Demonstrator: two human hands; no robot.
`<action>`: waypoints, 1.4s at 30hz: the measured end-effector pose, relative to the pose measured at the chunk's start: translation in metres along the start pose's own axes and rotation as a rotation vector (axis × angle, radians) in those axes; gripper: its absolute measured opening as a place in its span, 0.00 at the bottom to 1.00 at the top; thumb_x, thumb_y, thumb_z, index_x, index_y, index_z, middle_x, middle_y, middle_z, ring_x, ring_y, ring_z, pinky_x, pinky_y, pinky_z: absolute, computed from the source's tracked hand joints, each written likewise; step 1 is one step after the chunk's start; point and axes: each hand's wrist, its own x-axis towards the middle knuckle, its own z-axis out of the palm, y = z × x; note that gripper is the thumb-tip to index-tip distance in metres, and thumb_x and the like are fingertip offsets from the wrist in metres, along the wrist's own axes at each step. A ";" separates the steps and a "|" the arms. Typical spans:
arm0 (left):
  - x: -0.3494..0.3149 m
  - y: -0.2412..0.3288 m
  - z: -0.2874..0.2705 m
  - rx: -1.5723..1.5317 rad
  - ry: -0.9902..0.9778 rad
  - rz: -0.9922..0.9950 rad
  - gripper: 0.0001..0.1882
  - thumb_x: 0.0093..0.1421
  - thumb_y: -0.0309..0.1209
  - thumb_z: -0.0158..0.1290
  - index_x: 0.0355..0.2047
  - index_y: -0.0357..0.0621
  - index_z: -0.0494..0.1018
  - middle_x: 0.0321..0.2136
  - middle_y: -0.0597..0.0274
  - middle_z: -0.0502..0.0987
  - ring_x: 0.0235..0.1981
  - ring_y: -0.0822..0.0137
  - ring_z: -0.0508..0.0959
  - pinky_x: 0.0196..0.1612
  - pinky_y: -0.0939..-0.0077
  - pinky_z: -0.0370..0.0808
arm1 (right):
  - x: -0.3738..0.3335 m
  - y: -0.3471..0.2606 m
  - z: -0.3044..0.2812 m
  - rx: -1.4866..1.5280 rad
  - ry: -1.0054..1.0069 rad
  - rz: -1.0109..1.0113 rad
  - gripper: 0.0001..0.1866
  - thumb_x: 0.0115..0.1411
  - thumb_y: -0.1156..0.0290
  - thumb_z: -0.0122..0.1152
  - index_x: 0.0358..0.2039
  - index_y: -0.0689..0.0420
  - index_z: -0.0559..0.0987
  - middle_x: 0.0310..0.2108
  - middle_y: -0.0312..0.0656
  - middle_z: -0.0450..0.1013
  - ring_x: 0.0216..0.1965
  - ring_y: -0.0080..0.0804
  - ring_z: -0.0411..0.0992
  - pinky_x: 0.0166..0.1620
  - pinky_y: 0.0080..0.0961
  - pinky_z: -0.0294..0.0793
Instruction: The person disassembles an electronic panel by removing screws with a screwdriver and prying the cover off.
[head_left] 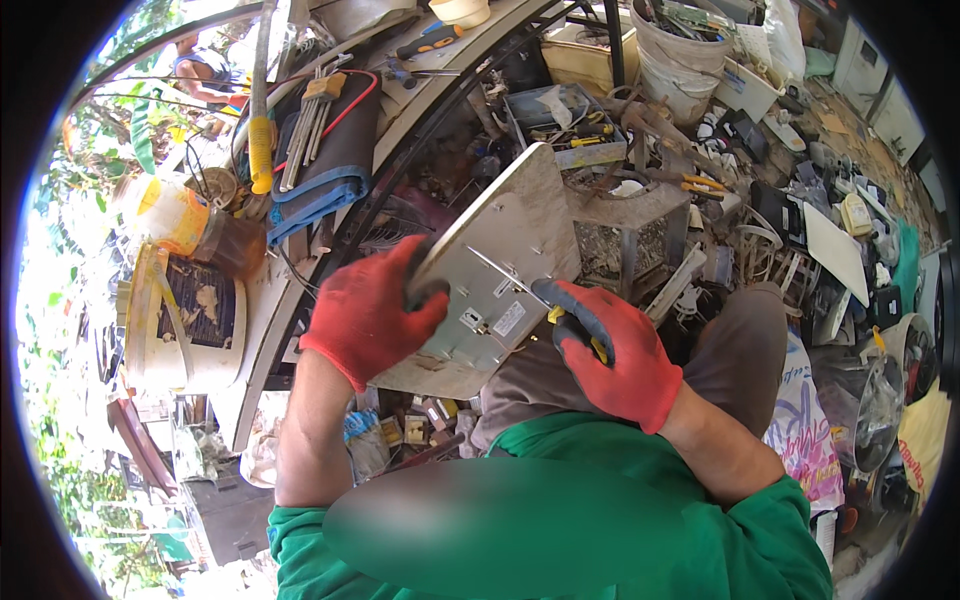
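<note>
A flat, dirty grey panel [525, 225] leans tilted in front of me, with small studs, white labels and a brass-coloured connector [480, 327] on the face I see. My left hand [368, 312], in a red glove with dark fingertips, is closed on its left edge, thumb on the near face. In my right hand [625, 360], gloved alike, is a screwdriver [502, 271] with a yellow and black handle. Its long thin shaft points up and left across the panel's face; whether the tip touches the panel I cannot tell.
On the bench [408, 118] at the left lie a hammer-like tool with a yellow grip [261, 150], hex keys [312, 125] and a folded dark cloth [335, 150]. A grey toolbox [570, 125], a white bucket [680, 65] and piled electronic scrap [830, 200] stand beyond and right.
</note>
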 end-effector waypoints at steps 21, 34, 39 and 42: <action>0.046 0.019 -0.022 -0.192 -0.283 0.072 0.15 0.55 0.36 0.54 0.36 0.35 0.75 0.33 0.36 0.81 0.40 0.36 0.81 0.48 0.50 0.76 | -0.001 -0.018 -0.018 0.030 0.105 0.019 0.23 0.56 0.79 0.65 0.54 0.66 0.78 0.40 0.52 0.79 0.37 0.49 0.80 0.41 0.35 0.80; 0.038 0.025 0.013 -0.215 -0.040 0.182 0.19 0.64 0.31 0.55 0.54 0.38 0.71 0.40 0.39 0.81 0.44 0.37 0.80 0.46 0.52 0.76 | -0.014 -0.025 -0.022 0.043 0.103 0.049 0.23 0.55 0.80 0.65 0.53 0.66 0.78 0.38 0.52 0.78 0.35 0.49 0.80 0.40 0.35 0.80; 0.044 0.021 0.021 -0.326 -0.037 0.076 0.19 0.65 0.35 0.56 0.51 0.35 0.70 0.35 0.36 0.80 0.41 0.36 0.80 0.43 0.47 0.76 | -0.012 -0.027 -0.019 0.037 0.109 0.014 0.24 0.54 0.80 0.65 0.53 0.66 0.78 0.37 0.52 0.78 0.35 0.50 0.80 0.39 0.35 0.79; 0.040 0.018 0.018 -0.384 -0.059 0.045 0.18 0.65 0.35 0.56 0.49 0.35 0.71 0.31 0.37 0.80 0.38 0.36 0.81 0.42 0.48 0.76 | -0.011 -0.024 -0.017 0.058 0.108 0.023 0.24 0.54 0.80 0.65 0.53 0.66 0.78 0.37 0.52 0.78 0.35 0.50 0.80 0.39 0.35 0.79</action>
